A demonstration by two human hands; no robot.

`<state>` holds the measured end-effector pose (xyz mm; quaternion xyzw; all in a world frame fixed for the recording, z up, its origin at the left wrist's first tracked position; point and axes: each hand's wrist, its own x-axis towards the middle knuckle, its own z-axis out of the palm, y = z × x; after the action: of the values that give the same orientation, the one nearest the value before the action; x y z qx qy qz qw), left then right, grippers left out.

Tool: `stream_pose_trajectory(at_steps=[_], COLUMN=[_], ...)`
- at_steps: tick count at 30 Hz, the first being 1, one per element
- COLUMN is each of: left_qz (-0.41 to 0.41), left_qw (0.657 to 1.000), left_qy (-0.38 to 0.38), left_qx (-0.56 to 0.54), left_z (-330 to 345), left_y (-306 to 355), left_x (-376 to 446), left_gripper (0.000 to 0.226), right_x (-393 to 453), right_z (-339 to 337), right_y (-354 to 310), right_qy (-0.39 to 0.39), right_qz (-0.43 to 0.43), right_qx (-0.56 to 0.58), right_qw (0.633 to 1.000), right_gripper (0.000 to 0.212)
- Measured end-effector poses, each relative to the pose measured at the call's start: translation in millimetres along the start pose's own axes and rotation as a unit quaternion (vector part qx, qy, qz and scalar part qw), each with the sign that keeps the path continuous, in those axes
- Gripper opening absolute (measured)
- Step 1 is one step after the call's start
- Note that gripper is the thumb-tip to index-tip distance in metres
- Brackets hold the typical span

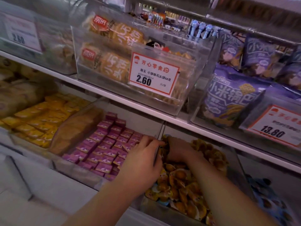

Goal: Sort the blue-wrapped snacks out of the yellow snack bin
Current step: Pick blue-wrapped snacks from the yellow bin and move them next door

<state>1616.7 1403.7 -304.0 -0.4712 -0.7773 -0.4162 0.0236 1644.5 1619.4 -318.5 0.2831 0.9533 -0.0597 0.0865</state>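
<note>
A clear bin [239,162] on the lower shelf is heaped with yellow-wrapped snacks [180,186]. My right hand [179,150] is dug into the back of this heap, its fingers curled among the wrappers; what it grips is hidden. My left hand [143,162] rests on the clear divider between this bin and the bin of purple packets, fingers bent toward the right hand. A bin of blue-wrapped snacks [270,203] sits to the right. A small bluish wrapper edge [167,136] shows just above my right hand.
Left of the yellow bin lie purple square packets [104,144], then a brown bag [76,129] and yellow packets [40,118]. The shelf above [146,110] holds clear bins with biscuit bags, purple snack bags [231,93] and price cards [154,74].
</note>
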Motion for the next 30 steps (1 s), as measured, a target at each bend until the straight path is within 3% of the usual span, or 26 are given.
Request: stream_pose_trajectory(at_steps=[4,7,8,14,18,20,23,26,28,30], left_qz=[-0.003,0.000,0.000,0.015,0.093,0.106,0.080,0.093,0.099,0.093], left_qw=[1.000,1.000,1.000,1.000,0.994,0.993,0.993,0.982,0.982,0.986], left_qy=[0.005,0.008,0.009,0.026,0.065,0.037,-0.065,-0.161,-0.161,-0.129], left_qx=[-0.009,-0.011,-0.009,0.005,0.008,-0.024,-0.061,-0.025,0.019,0.038], left_z=[2,2,2,-4,4,19,44,59,61,59], left_y=[0,-1,-1,8,36,49,51,39,32,30], left_x=[1,3,3,4,-4,-9,-12,-11,-6,-2], left_gripper=[0.038,0.039,0.039,0.036,0.032,0.034,0.049,0.069,0.066,0.049], right_x=[-7,-13,-20,-74,-120,-139,-160,-169,-169,-168], right_z=[14,-5,-12,-40,-48,-46,-32,-14,-10,-9], right_y=[-4,1,2,18,38,46,53,56,58,61], right_qy=[0.071,0.075,0.063,0.007,0.006,0.019,0.048,0.078,0.097,0.118], right_qz=[0.043,0.006,-0.003,-0.044,-0.075,-0.070,-0.067,-0.043,-0.029,-0.022], right_qx=[0.121,0.315,0.360,0.451,0.492,0.487,0.470,0.483,0.505,0.540], right_qw=[0.989,0.946,0.931,0.891,0.867,0.870,0.879,0.871,0.857,0.833], right_gripper=[0.075,0.025,0.018,0.027,0.022,0.022,0.011,0.008,0.020,0.026])
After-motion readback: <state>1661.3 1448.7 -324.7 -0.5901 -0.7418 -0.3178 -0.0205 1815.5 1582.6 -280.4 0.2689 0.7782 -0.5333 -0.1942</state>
